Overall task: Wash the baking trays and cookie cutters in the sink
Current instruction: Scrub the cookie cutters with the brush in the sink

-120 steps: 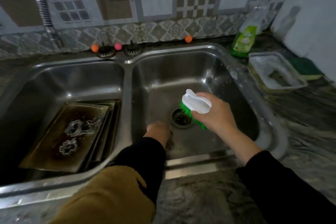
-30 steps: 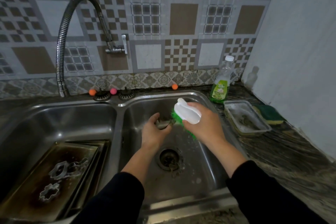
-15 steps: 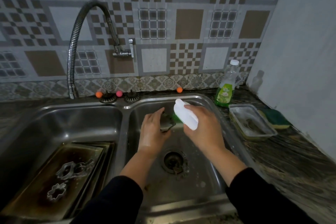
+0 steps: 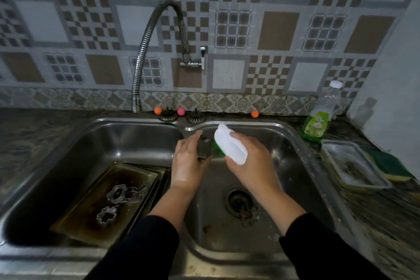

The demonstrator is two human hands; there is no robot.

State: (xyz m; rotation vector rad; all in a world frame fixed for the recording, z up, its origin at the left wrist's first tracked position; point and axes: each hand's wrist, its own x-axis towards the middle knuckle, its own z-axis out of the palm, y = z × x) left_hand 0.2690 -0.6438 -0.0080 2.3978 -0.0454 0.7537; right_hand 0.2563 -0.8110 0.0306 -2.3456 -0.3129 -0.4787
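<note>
Over the right basin of the steel double sink (image 4: 304,157), my left hand (image 4: 187,163) holds a small metal cookie cutter (image 4: 203,149). My right hand (image 4: 252,161) grips a white-backed scrubbing brush (image 4: 229,146), and its green bristles press against the cutter. In the left basin lie stacked, stained baking trays (image 4: 91,218). Three more cookie cutters rest on the top tray: two flower-like ones (image 4: 118,193) (image 4: 106,215) and a third (image 4: 136,191) touching the upper one.
A flexible tap (image 4: 147,36) arches over the left basin. The drain (image 4: 239,200) sits in the right basin's floor. On the right counter stand a green dish-soap bottle (image 4: 319,118), a clear plastic container (image 4: 354,167) and a green sponge (image 4: 391,166).
My hands lifted from the drain to above the right basin, the left one bringing up a cookie cutter. The brush now meets the cutter. The camera tilted upward.
</note>
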